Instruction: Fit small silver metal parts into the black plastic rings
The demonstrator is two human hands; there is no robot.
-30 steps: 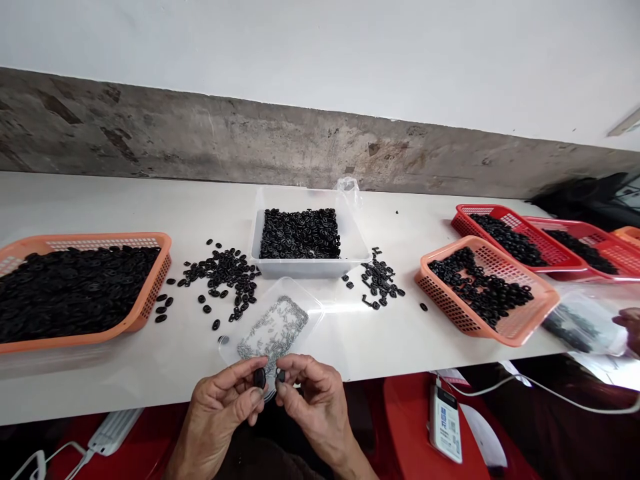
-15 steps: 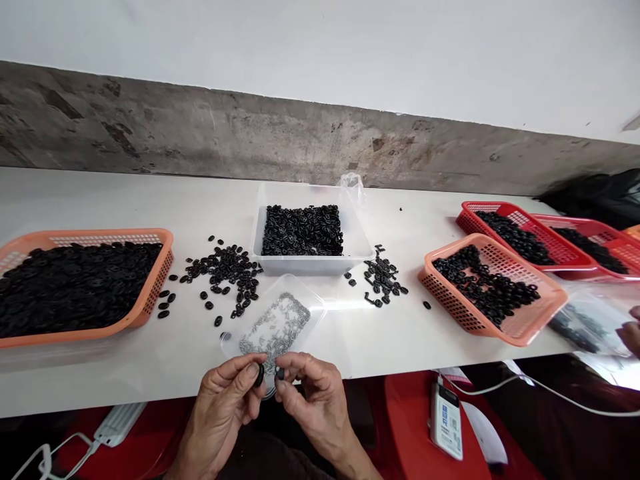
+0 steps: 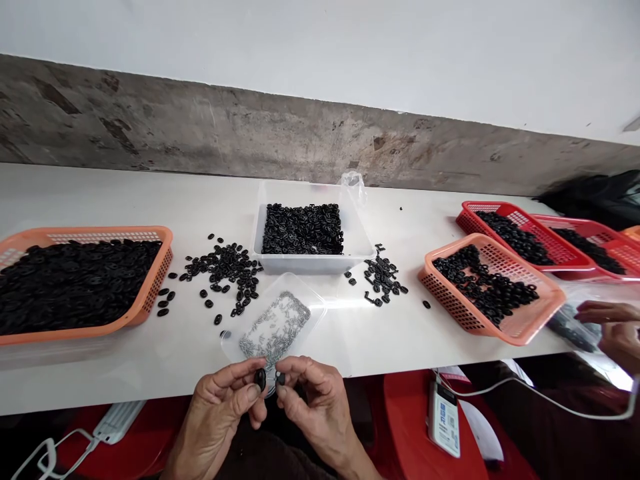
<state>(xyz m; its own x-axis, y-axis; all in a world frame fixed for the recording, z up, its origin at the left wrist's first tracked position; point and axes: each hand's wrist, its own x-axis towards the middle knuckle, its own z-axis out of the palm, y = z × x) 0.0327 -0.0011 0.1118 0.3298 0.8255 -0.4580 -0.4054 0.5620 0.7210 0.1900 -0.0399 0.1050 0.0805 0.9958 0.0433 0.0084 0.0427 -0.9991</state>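
Between the thumb and fingers of my left hand [image 3: 225, 407] is a small black oval plastic piece [image 3: 260, 379]. My right hand [image 3: 317, 403] pinches a smaller black plastic piece [image 3: 280, 378], with a tiny shiny bit at its side facing the oval piece. The two parts are held close together but apart, over the table's front edge. Just beyond my fingers lies a clear tray [image 3: 313, 313] of small silvery metal pieces, perhaps springs or pins. Left of it is a loose pile of black oval pieces [image 3: 227, 267]; a pile of smaller black parts [image 3: 384, 277] lies to the right.
A clear bin [image 3: 280, 265] of black parts stands behind the tray. An orange basket [image 3: 150, 287] is at left, another orange basket [image 3: 545, 313] at right, with red baskets [image 3: 575, 260] behind. Another person's hands [image 3: 617, 327] are at far right. A power bank [image 3: 445, 420] lies below the table.
My left hand has turned the oval piece so more of its face shows. My right hand has barely moved. The other person's hands have come further into view at right.
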